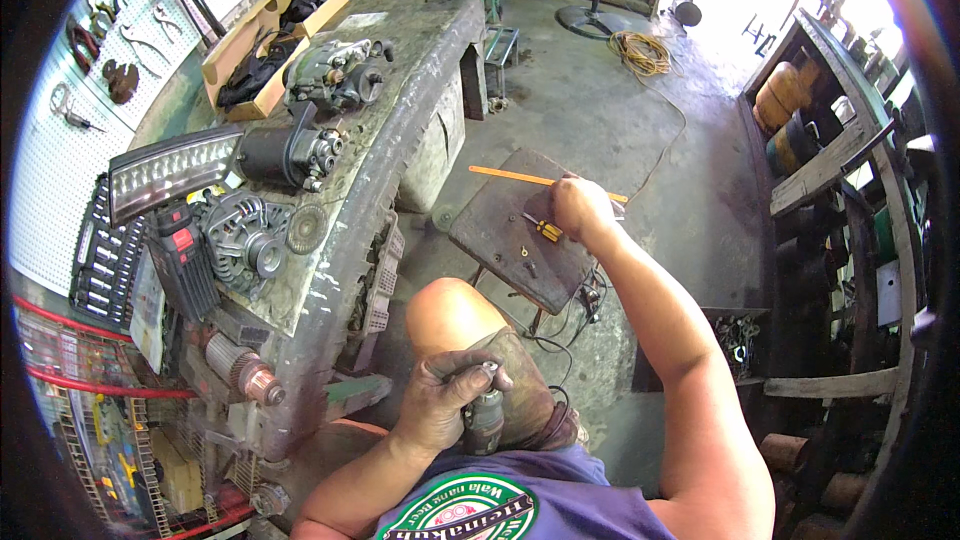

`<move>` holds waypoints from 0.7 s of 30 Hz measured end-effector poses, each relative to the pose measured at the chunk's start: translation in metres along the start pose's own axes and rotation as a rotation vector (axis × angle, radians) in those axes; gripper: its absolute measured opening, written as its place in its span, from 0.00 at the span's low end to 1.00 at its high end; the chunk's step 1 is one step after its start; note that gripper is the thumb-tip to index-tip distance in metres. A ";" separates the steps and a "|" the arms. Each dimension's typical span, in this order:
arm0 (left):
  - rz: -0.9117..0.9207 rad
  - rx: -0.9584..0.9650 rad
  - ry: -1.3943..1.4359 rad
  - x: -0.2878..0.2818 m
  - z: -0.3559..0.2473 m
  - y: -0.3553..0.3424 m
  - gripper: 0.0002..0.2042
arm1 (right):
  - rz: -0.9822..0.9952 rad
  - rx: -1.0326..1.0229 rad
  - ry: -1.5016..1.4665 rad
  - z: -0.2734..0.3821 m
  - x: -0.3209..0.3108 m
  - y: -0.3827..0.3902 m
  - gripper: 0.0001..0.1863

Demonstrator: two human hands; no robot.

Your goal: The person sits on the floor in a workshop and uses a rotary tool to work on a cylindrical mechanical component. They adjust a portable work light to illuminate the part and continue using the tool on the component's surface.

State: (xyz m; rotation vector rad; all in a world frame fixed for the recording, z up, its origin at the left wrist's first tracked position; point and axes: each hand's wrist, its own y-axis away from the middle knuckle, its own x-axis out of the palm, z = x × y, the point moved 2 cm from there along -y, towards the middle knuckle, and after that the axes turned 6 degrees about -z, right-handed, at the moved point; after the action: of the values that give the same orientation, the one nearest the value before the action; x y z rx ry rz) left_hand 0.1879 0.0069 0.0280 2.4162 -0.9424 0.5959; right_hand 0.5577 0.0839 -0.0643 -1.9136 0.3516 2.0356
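The left hand [438, 405] is curled around a dark cylinder [485, 422] above the lap, while the right hand [584, 208], its grip hidden, is at the stool's [490, 230] right corner, where a careless sweep could knock off the screwdriver [547, 230].

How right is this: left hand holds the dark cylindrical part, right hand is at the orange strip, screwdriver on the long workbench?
Screwdriver is wrong: head view shows it on the small table, not the long workbench. Left hand holds the dark cylindrical part, right hand is at the orange strip.
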 end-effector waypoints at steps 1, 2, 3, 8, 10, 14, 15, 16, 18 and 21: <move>0.010 0.013 0.008 0.001 0.000 0.000 0.13 | -0.054 -0.028 -0.028 0.002 -0.004 0.002 0.09; 0.007 0.001 -0.007 0.001 0.000 0.000 0.13 | -0.124 -0.057 -0.045 0.006 -0.012 0.008 0.10; 0.001 0.000 -0.017 0.002 -0.001 0.001 0.13 | -0.142 -0.053 -0.041 0.012 -0.022 0.014 0.10; 0.021 -0.058 -0.022 0.000 -0.004 0.004 0.15 | -0.124 -0.288 -0.886 0.052 -0.118 0.101 0.08; 0.060 -0.032 -0.092 -0.001 -0.005 0.002 0.15 | -0.049 -0.446 -1.114 0.074 -0.148 0.149 0.06; 0.066 -0.058 -0.050 0.004 -0.005 0.001 0.16 | -0.024 -0.490 -1.254 0.102 -0.169 0.187 0.07; 0.071 -0.053 -0.067 0.005 -0.005 0.001 0.16 | -0.037 -0.477 -1.241 0.104 -0.170 0.191 0.07; 0.079 -0.033 -0.087 0.006 -0.007 0.001 0.16 | -0.065 -0.472 -1.245 0.106 -0.171 0.192 0.08; 0.085 -0.056 -0.139 0.007 -0.009 0.002 0.16 | -0.035 -0.471 -1.227 0.106 -0.173 0.194 0.07; 0.116 -0.045 -0.151 0.008 -0.010 0.004 0.15 | -0.023 -0.455 -1.188 0.106 -0.177 0.199 0.05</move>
State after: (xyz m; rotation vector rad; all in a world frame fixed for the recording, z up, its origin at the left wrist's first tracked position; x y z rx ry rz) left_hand 0.1882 0.0065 0.0416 2.4048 -1.1524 0.4320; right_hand 0.3904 -0.0692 0.1111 -0.5413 -0.4513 2.9302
